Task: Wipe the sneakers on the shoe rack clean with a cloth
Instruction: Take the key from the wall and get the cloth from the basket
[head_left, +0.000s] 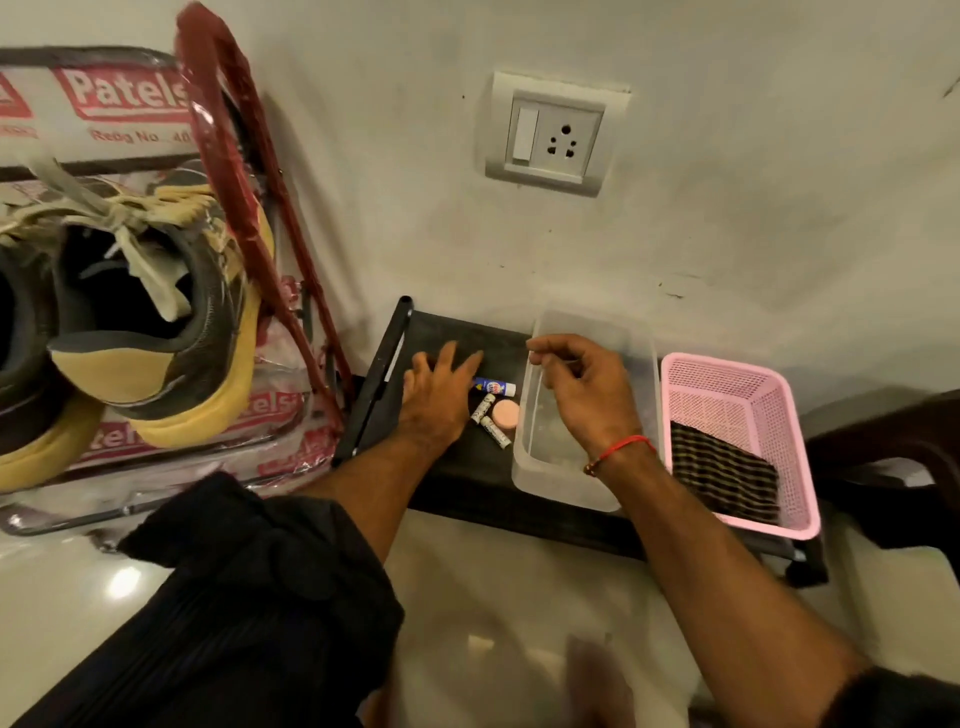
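Two dark sneakers with tan soles stand heel-out on the shoe rack (244, 171) at the left, one in full view (156, 322) and one cut off by the frame edge (21, 364). A dark striped cloth (722, 478) lies in a pink basket (737, 379) at the right. My left hand (441, 395) rests flat with spread fingers on a low black table (467, 467). My right hand (582, 384) is over a clear plastic container (566, 483), its thumb and index finger pinching the container's left rim.
A blue-and-white tube (493, 387), two small white tubes (496, 431) and a peach disc (505, 413) lie on the table between my hands. A wall socket (556, 135) is above. The rack's red frame is wrapped in printed plastic. A dark chair (893, 467) stands at the right.
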